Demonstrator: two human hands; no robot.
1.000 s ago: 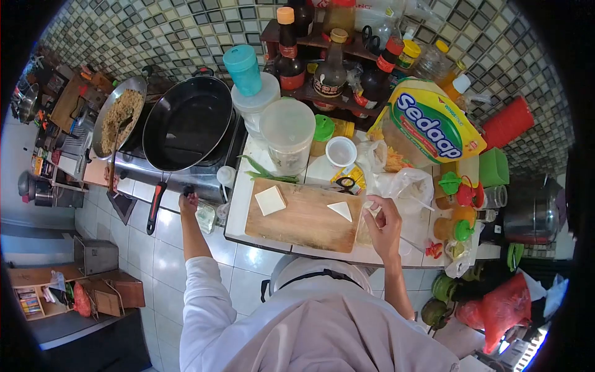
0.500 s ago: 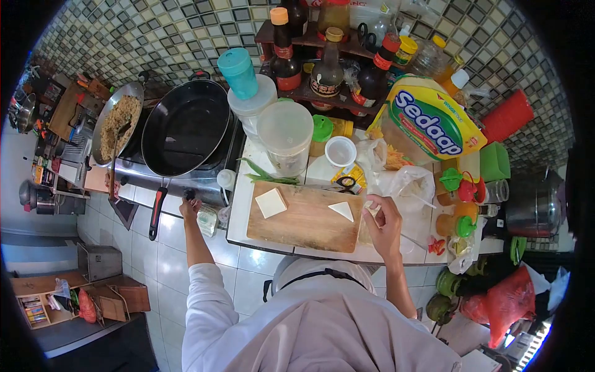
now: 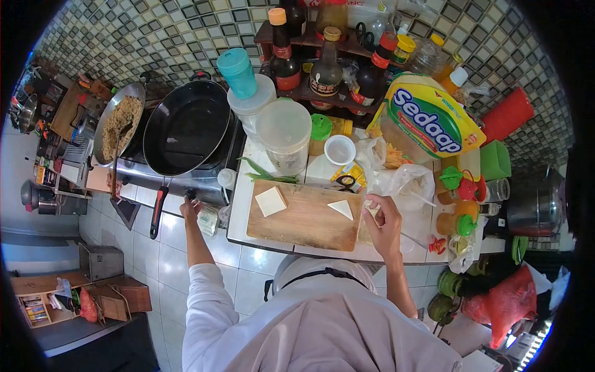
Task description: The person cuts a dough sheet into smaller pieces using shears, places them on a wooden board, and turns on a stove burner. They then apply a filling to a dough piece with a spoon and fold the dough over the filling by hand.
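My left hand (image 3: 190,209) reaches to the stove's front panel, its fingers closed round a dark control knob (image 3: 189,195). Behind it on the burner sits a black frying pan (image 3: 186,127) with only a dark sheen inside. My right hand (image 3: 385,222) is closed in a pinch at the right end of the wooden cutting board (image 3: 304,226). Between its fingertips is a small pale thing I cannot make out. A square white slab (image 3: 271,201) lies on the left of the board, and a white triangular piece (image 3: 341,209) lies near my right hand.
A pan of brown crumbly food (image 3: 121,121) with a spatula stands left of the frying pan. Behind the board are green chillies (image 3: 266,173), a clear tub (image 3: 285,136), a white bowl (image 3: 340,150) and scissors (image 3: 345,181). Bottles fill the rack; jars line the right.
Both hands stay nearly in place, the left at the knob and the right beside the board. The view shifts very slightly.
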